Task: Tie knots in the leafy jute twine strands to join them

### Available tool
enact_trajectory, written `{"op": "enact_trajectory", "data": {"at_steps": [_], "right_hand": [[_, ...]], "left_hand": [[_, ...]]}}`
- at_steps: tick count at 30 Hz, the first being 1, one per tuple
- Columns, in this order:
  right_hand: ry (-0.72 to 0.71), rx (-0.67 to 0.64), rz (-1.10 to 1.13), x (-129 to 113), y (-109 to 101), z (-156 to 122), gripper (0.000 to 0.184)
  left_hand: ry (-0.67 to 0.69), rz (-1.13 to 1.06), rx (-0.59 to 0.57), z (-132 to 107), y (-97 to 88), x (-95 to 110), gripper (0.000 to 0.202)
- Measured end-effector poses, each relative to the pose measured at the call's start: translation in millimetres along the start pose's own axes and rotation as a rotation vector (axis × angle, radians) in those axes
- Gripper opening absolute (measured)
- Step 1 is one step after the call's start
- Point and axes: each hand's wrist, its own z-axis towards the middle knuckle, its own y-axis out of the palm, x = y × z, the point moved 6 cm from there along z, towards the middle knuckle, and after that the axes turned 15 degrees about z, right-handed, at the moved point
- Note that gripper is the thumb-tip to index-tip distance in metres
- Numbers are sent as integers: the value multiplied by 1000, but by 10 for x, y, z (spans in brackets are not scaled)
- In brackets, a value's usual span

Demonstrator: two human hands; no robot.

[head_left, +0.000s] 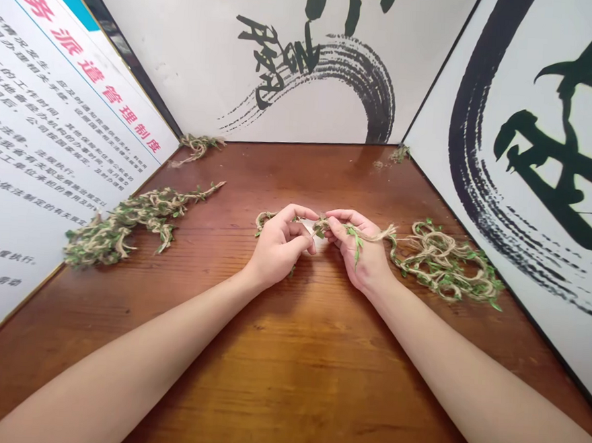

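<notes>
My left hand [281,246] and my right hand [358,251] meet above the middle of the wooden table [289,353]. Their fingertips pinch a strand of jute twine with small green artificial leaves [321,227]. The fingers hide part of this strand. Its tail runs past my right hand into a tangled heap of the same leafy twine [443,263]. A short loop of it [265,221] shows beyond my left hand. A longer leafy twine bundle [137,221] lies well to the left of my left hand.
A small twine tuft [197,146] and a leafy scrap [399,154] lie near the table's far edge. Printed boards with Chinese text [57,123] and ink-brush calligraphy panels [527,161] stand along the left, back and right edges.
</notes>
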Motion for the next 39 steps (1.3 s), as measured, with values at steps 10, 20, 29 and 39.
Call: {"op": "enact_trajectory", "data": {"at_steps": [10,20,29,39], "right_hand": [[-17,35,25,-31,-17,-6,35],[-9,87,82,-46,-54,9,33],[-5,81,71,-45,-53,11,31],[14,89,96,-25,-107,52,33]], "left_hand": [[-74,25,-31,17,24,-83,32],[-31,261,-38,-5,40,-52,36],[119,717,98,-36,23,13,26],[80,903,110,-45,30,23,14]]}}
